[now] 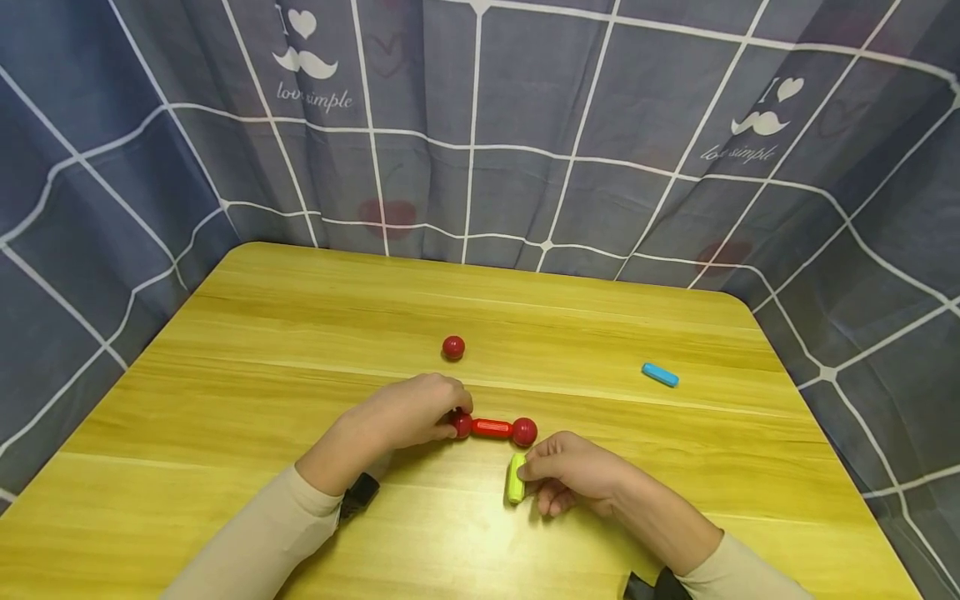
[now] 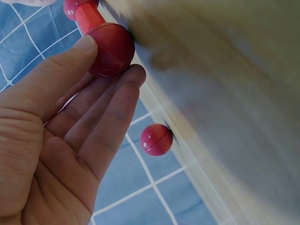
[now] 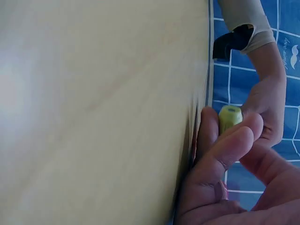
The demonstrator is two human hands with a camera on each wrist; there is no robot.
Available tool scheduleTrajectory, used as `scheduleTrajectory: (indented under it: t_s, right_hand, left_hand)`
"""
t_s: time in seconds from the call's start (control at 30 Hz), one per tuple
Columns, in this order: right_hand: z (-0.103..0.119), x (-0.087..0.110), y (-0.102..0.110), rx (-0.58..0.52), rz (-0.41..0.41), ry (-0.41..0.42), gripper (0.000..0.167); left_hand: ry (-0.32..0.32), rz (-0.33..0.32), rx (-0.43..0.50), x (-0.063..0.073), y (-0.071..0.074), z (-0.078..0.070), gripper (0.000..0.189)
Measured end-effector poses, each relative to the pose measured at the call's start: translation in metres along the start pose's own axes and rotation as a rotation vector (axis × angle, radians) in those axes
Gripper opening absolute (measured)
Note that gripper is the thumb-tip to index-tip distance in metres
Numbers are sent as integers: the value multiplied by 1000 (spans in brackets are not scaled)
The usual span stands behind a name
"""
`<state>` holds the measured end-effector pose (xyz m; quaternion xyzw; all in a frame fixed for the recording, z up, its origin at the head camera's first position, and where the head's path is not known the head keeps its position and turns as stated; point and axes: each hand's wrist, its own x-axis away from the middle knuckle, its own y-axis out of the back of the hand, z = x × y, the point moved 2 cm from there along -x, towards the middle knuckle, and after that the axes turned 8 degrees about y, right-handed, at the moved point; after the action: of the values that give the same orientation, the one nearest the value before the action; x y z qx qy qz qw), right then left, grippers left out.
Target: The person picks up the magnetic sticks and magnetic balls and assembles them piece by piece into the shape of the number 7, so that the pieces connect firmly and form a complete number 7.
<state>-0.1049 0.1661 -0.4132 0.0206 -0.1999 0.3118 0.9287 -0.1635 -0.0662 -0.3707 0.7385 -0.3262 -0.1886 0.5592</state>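
A red rod [image 1: 492, 428] lies on the table between two red balls, joined like a dumbbell. My left hand [image 1: 420, 410] pinches the left ball [image 2: 112, 49] between thumb and fingers. The right ball [image 1: 524, 432] sits at the rod's other end. Just below that ball, my right hand [image 1: 573, 475] pinches a yellow-green rod [image 1: 515, 478], which points toward the table's front edge. In the right wrist view, the end of the yellow-green rod [image 3: 230, 115] shows a small hole and sits among the fingers.
A loose red ball [image 1: 453, 347] lies behind the left hand. Farther right is a short blue rod [image 1: 660, 374]. The wooden table [image 1: 300, 308] is bordered at the back and sides by a grey-blue curtain [image 1: 420, 167] with white grid lines.
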Motion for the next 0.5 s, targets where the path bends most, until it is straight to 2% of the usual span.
scheduleTrajectory:
  t_s: [0.23, 0.5]
  right_hand:
    - [-3, -1, 7, -111, -50, -28, 19]
    - [-3, -2, 10, -139, -55, -25, 21]
  left_hand:
    - [-8, -1, 1, 0, 1, -1, 13]
    - [-3, 3, 5, 0, 1, -2, 13]
